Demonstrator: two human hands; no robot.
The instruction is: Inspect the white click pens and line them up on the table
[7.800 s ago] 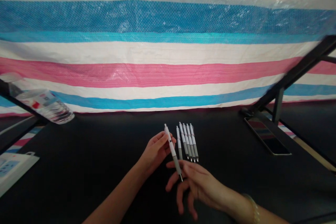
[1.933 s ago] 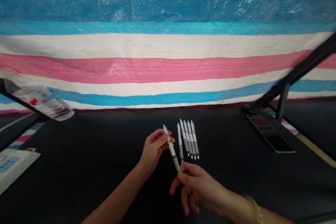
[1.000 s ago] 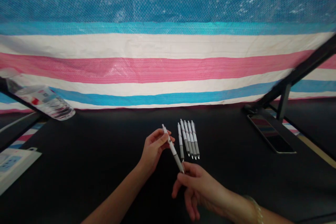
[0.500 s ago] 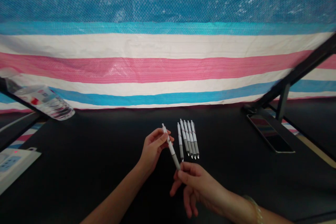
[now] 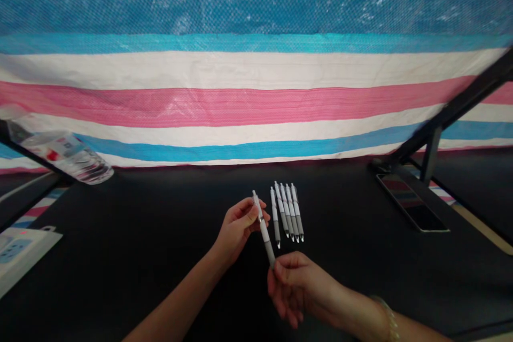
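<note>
Slim white pen with a grey grip section (image 5: 263,230): held over the bench between both hands, slanted, push-button end away from the wearer, writing end toward the right hand. Dark mark or band partway along its white barrel.

Left hand (image 5: 236,227): thumb and fingers pinch the pen's white upper barrel, thumb laid across it. Right hand (image 5: 296,280): thumb and forefinger pinch the lower end of the grey grip, hiding the tip; remaining fingers curl loosely beneath. Pale yellowish bracelet (image 5: 388,318) on the right wrist.

Just beyond the hands, to the right of the held pen: five similar white-and-grey pens (image 5: 286,211) lying side by side, grips nearer the wearer. Leftmost sits slightly apart; other four are close together.

All on a black, flat bench (image 5: 160,240). Far right, a dark rectangular phone (image 5: 412,203), near a black slanted bar (image 5: 457,104). Left edge: white power strip with a pale-blue socket panel (image 5: 36,254). Above it, a clear plastic bottle with a red-and-white label (image 5: 86,163), leaning in view. Behind everything, a woven plastic sheet striped blue, white and pink (image 5: 240,109).
</note>
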